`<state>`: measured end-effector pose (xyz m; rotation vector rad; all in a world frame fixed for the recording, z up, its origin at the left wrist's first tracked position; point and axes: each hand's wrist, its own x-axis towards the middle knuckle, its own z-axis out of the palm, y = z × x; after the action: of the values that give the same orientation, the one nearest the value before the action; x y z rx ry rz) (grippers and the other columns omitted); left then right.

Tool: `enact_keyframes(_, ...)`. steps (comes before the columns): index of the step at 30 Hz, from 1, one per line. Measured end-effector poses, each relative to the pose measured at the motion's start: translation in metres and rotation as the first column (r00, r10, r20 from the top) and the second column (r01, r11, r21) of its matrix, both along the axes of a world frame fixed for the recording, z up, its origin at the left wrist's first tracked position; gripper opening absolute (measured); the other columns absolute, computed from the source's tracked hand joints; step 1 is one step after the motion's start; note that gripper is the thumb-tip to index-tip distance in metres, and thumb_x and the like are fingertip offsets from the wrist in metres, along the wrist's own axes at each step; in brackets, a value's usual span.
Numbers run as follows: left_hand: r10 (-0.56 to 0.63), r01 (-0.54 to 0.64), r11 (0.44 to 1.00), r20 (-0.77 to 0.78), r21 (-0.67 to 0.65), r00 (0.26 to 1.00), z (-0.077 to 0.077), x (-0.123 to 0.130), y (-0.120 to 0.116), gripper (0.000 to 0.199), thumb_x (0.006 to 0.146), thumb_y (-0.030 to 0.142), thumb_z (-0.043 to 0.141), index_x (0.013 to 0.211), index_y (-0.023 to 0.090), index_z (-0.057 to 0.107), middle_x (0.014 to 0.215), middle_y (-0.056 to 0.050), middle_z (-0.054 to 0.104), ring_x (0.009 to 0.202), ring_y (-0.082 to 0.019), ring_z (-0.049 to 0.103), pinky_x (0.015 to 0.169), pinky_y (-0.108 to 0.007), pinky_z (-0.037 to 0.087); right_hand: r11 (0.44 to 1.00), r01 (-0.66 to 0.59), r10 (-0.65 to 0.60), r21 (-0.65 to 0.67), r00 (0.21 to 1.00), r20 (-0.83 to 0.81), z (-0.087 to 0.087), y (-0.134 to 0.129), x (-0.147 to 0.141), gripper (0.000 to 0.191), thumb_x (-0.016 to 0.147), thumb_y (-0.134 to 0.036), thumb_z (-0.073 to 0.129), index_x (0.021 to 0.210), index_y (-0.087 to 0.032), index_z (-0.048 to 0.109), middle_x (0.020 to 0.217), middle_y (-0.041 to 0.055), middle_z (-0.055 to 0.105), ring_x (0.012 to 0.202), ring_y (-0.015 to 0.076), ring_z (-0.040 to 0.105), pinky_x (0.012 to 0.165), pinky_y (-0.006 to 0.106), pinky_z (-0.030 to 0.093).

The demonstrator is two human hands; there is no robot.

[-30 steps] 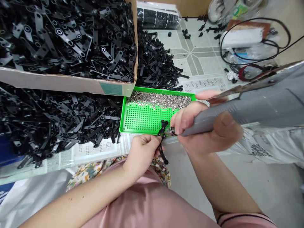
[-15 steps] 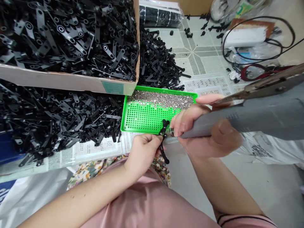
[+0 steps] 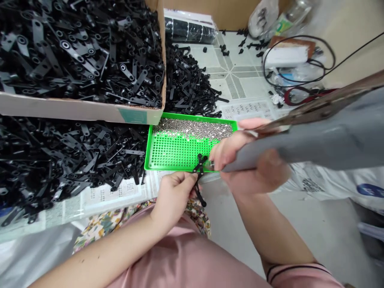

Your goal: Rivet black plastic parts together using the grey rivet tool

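My left hand (image 3: 175, 196) pinches a black plastic arm piece (image 3: 199, 187) between thumb and fingers, just in front of the green tray's near edge. Small shiny screw heads show on this piece, where several black arms cross. My right hand (image 3: 243, 160) is wrapped around a grey electric screwdriver (image 3: 306, 148) with a long metal lever along its top. Its tip points left at the black piece, beside its upper part; whether they touch I cannot tell. The green perforated tray (image 3: 147, 154) holds many small silver screws (image 3: 192, 129) along its far side.
A cardboard box (image 3: 90, 110) heaped with black plastic arms stands at the left. More loose black arms (image 3: 99, 148) lie in front of it and beside it (image 3: 192, 84). At the back are a plastic-wrapped roll (image 3: 192, 31), a black cable (image 3: 300, 38) and red-handled scissors (image 3: 291, 96).
The view has swung so that the scene sits farther left. Both hands keep their holds, and the screwdriver tip looks slightly farther from the black piece.
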<state>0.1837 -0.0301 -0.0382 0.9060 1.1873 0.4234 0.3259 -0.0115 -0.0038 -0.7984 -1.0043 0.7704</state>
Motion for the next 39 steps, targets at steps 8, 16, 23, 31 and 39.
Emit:
enact_keyframes(8, 0.081, -0.07, 0.993, 0.12, -0.09, 0.989, -0.003, -0.001, -0.006, 0.012, 0.068, 0.023, 0.067, 0.067, 0.017, 0.057, 0.064, 0.004, 0.053, 0.059, -0.009, 0.048, 0.057, -0.021, 0.039, 0.931, 0.364, -0.364, 0.007, 0.931, 0.005, -0.026, 0.027, 0.039, 0.018, 0.079, -0.037, 0.053, 0.091, -0.023, 0.056, 0.045, -0.0078, 0.048, 0.031, 0.0121, 0.043, 0.034, 0.028, 0.041)
enact_keyframes(16, 0.107, -0.096, 0.989, 0.095, -0.114, 0.99, -0.005, 0.001, -0.007, 0.01, 0.069, 0.022, 0.066, 0.072, 0.015, 0.06, 0.071, 0.002, 0.058, 0.062, -0.01, 0.053, 0.06, -0.022, 0.044, 0.937, 0.348, -0.348, 0.006, 0.937, 0.023, -0.043, 0.03, 0.04, 0.015, 0.081, -0.032, 0.053, 0.092, -0.022, 0.056, 0.047, -0.0086, 0.051, 0.032, 0.0103, 0.045, 0.036, 0.024, 0.043)
enact_keyframes(23, 0.101, -0.094, 0.991, 0.072, -0.094, 0.992, -0.003, 0.001, -0.006, 0.011, 0.069, 0.024, 0.067, 0.069, 0.016, 0.06, 0.066, 0.003, 0.058, 0.057, -0.008, 0.051, 0.059, -0.021, 0.043, 0.925, 0.379, -0.38, 0.02, 0.923, 0.056, -0.039, 0.025, 0.036, 0.018, 0.078, -0.031, 0.055, 0.092, -0.019, 0.055, 0.047, -0.0081, 0.051, 0.034, 0.0104, 0.047, 0.04, 0.027, 0.045)
enact_keyframes(31, 0.05, -0.05, 0.994, -0.008, -0.096, 0.999, -0.004, 0.006, -0.003, 0.022, 0.074, 0.032, 0.063, 0.061, 0.014, 0.062, 0.056, -0.003, 0.065, 0.052, -0.011, 0.055, 0.051, -0.021, 0.038, 0.957, 0.291, -0.291, -0.019, 0.954, -0.073, 0.001, 0.005, 0.023, 0.018, 0.077, -0.036, 0.05, 0.088, -0.022, 0.053, 0.046, -0.0076, 0.047, 0.031, 0.0122, 0.042, 0.036, 0.029, 0.042)
enact_keyframes(39, 0.092, -0.092, 0.993, -0.003, -0.072, 0.996, -0.005, 0.01, -0.005, 0.024, 0.073, 0.032, 0.063, 0.056, 0.015, 0.06, 0.053, -0.001, 0.063, 0.049, -0.011, 0.056, 0.05, -0.02, 0.039, 0.998, 0.029, -0.033, -0.058, 0.996, -0.08, 0.003, -0.014, -0.002, 0.017, 0.081, -0.036, 0.051, 0.094, -0.024, 0.052, 0.049, -0.0071, 0.049, 0.033, 0.0127, 0.046, 0.037, 0.03, 0.043)
